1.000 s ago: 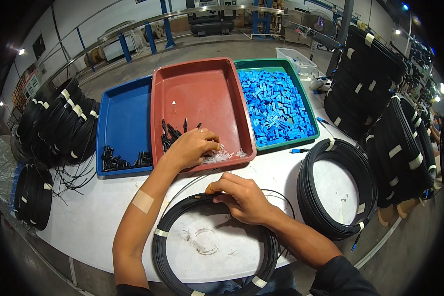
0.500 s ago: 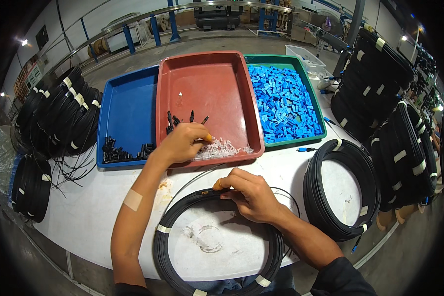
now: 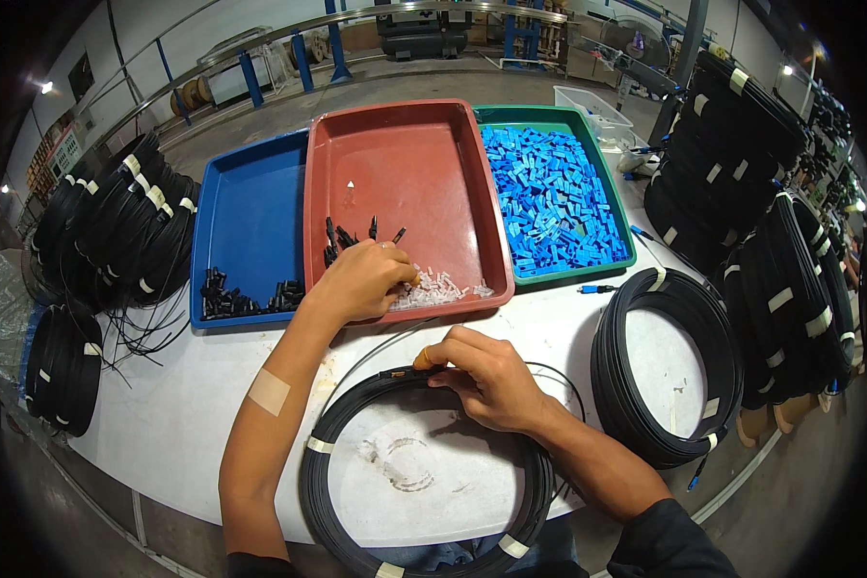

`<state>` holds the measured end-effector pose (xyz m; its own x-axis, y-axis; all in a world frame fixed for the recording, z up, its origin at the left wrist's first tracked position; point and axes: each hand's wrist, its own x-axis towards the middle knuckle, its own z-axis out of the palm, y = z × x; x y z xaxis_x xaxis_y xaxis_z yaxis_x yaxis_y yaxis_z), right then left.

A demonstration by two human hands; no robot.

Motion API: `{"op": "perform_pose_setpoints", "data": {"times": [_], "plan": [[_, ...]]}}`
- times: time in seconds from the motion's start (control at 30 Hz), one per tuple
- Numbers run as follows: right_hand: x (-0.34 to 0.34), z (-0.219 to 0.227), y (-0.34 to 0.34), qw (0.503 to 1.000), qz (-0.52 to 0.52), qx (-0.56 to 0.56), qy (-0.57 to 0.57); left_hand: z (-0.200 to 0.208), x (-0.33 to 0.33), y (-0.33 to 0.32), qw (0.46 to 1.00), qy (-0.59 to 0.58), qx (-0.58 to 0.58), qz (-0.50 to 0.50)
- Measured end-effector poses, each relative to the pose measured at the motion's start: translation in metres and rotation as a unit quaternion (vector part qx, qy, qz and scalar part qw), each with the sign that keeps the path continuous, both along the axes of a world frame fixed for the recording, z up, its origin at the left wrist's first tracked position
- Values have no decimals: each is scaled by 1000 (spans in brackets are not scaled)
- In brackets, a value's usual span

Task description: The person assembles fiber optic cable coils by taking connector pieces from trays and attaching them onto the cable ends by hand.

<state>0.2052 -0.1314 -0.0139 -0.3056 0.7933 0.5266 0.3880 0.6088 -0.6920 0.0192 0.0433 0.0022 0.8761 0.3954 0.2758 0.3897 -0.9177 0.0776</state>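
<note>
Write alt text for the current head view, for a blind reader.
A person's left hand reaches into clear plastic pieces in a red tray while the right hand grips the far edge of a black cable coil. A blue tray of black parts and a green tray of blue plastic pieces flank the red one.

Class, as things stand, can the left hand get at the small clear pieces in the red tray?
Likely yes: the left hand hangs over the red tray, its fingers at the clear pieces, with nothing visibly between.
</note>
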Motion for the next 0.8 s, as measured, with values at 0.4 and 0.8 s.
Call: {"op": "perform_pose_setpoints", "data": {"times": [0.4, 0.8], "plan": [[3, -7, 3, 1000, 6, 19, -5, 31, -37, 9, 978, -100, -152, 104], [2, -5, 2, 1000, 2, 6, -10, 22, -37, -3, 996, -8, 44, 76]]}}
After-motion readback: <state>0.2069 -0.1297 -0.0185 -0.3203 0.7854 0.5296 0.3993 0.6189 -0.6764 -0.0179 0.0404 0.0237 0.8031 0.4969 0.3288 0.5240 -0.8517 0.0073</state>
